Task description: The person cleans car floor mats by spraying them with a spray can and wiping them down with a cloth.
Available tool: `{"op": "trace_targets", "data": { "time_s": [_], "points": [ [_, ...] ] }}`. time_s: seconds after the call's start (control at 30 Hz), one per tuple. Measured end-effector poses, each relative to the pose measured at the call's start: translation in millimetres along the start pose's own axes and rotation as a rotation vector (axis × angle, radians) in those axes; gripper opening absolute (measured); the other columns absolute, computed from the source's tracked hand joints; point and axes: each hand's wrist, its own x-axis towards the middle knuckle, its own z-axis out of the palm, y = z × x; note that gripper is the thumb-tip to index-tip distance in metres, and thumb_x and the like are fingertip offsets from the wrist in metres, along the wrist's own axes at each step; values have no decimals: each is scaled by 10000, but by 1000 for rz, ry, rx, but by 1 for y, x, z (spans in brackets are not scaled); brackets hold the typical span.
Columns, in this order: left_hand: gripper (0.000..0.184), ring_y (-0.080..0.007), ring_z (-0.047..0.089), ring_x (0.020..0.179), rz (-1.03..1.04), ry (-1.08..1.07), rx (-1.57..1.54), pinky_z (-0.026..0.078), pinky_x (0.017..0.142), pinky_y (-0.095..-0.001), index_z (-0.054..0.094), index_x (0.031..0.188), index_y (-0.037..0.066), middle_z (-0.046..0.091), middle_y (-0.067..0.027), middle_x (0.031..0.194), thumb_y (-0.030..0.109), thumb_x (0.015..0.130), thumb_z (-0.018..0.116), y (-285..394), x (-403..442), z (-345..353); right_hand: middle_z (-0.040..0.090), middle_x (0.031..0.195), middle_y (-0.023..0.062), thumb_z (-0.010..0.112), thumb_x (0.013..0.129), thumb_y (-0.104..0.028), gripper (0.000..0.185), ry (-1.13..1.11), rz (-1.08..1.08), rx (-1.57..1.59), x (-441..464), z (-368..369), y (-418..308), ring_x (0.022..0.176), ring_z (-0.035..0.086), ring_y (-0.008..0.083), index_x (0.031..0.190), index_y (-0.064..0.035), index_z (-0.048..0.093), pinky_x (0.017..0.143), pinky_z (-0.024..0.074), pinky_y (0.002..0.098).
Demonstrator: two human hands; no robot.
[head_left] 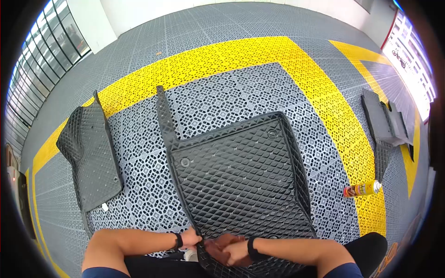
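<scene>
A large black quilted car floor mat (236,180) lies on the floor in front of me, its near end reaching my lap. My left hand (190,238) is closed on the mat's left edge near that end. My right hand (238,253) is closed around a crumpled reddish-brown cloth (219,246), which rests against the mat's surface. The fingertips of my right hand are partly hidden by the cloth. Round fasteners show on the mat, and a narrow strip sticks out from its far left corner.
Another quilted mat (95,157) lies to the left, with a small white tag (104,207) by it. At the right are a folded dark mat (382,120) and a yellow-and-red spray can (362,189) on its side. The perforated floor (139,185) is grey with yellow bands.
</scene>
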Motion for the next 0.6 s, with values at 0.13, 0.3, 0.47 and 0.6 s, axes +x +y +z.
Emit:
{"op": "trace_targets", "data": {
  "time_s": [0.13,0.3,0.47,0.6],
  "points": [
    [349,-262,751,864,178,9,-161,602,632,-420,680,1313,-17,764,-147,1118,66,975,644,12,0,-18,747,1210,204,777,887,-301,604,-663,31,-161,-82,-25,-46,1177,683,335,1370,39,652,1020,522,420],
    [515,-251,719,908,388,145,-205,622,701,-428,465,1455,-37,710,-200,1171,139,1033,700,83,74,-98,786,1109,170,745,962,-301,506,-27,-63,-99,-220,-82,-52,1068,734,335,1384,-37,652,958,565,435],
    [579,-340,753,971,626,92,-471,669,767,-608,226,1527,69,640,-198,1239,168,1095,599,235,94,-161,758,1124,273,711,974,-427,487,844,663,-473,-361,-131,-102,1044,723,490,1305,-77,639,956,584,533],
    [521,-334,601,1281,713,421,-783,544,1035,-510,376,1511,38,620,-207,1319,245,1099,618,291,112,-158,736,922,271,758,941,-464,476,974,774,-567,-440,-110,-110,895,720,496,1131,-43,640,829,586,550]
  ]
}}
